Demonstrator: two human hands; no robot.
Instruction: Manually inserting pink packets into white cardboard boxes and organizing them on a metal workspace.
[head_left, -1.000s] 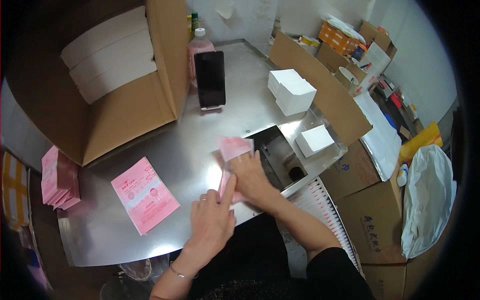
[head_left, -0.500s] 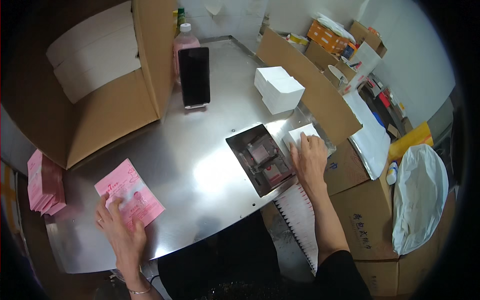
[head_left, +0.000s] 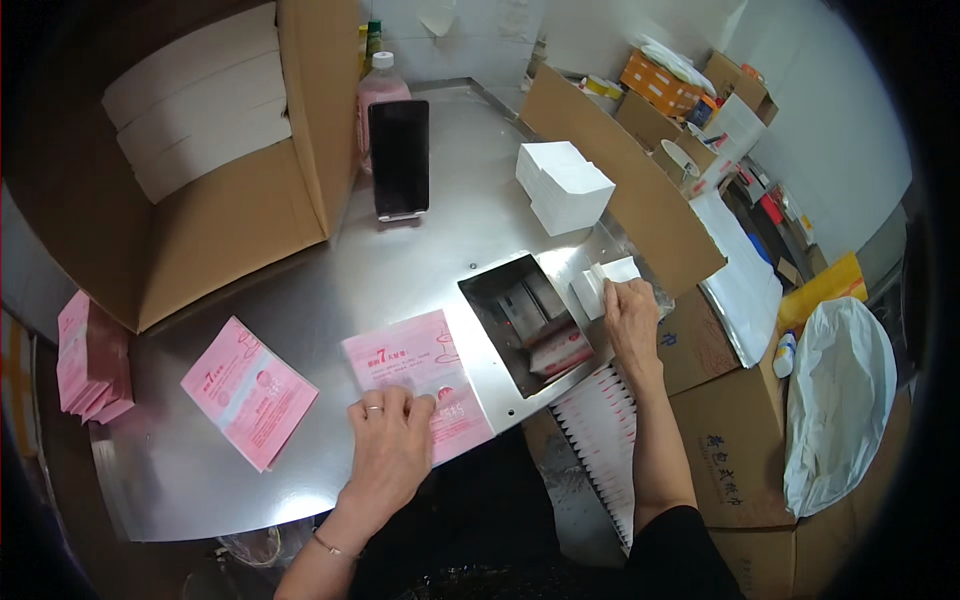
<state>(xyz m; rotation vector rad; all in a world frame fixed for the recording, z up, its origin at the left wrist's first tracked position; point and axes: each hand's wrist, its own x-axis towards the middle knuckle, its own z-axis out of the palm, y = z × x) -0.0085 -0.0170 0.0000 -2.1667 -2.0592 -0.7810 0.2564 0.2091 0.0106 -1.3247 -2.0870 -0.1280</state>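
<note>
My left hand (head_left: 388, 445) rests with curled fingers on a flat pink printed packet (head_left: 415, 345) at the front middle of the metal table. To its left lies a pile of the same pink packets (head_left: 250, 393). My right hand (head_left: 632, 318) pinches the near side of a small stack of folded white tissues (head_left: 620, 269), whose top layers are lifted and bent. Between the two hands, a rectangular opening (head_left: 500, 290) in the tabletop shows metal parts and a pink piece inside. A larger stack of white tissues (head_left: 565, 187) stands farther back.
An open cardboard box (head_left: 235, 210) with white stacks inside stands at the left. Behind the table's middle are a phone on a stand (head_left: 398, 160) and a bottle (head_left: 382, 85). A cardboard panel (head_left: 620, 180) borders the right edge. More pink packets (head_left: 93, 360) stand far left.
My left hand has moved right from the pink pile, and a pink packet now lies under it beside the opening. My right hand has bent up the top tissues. The view has shifted slightly.
</note>
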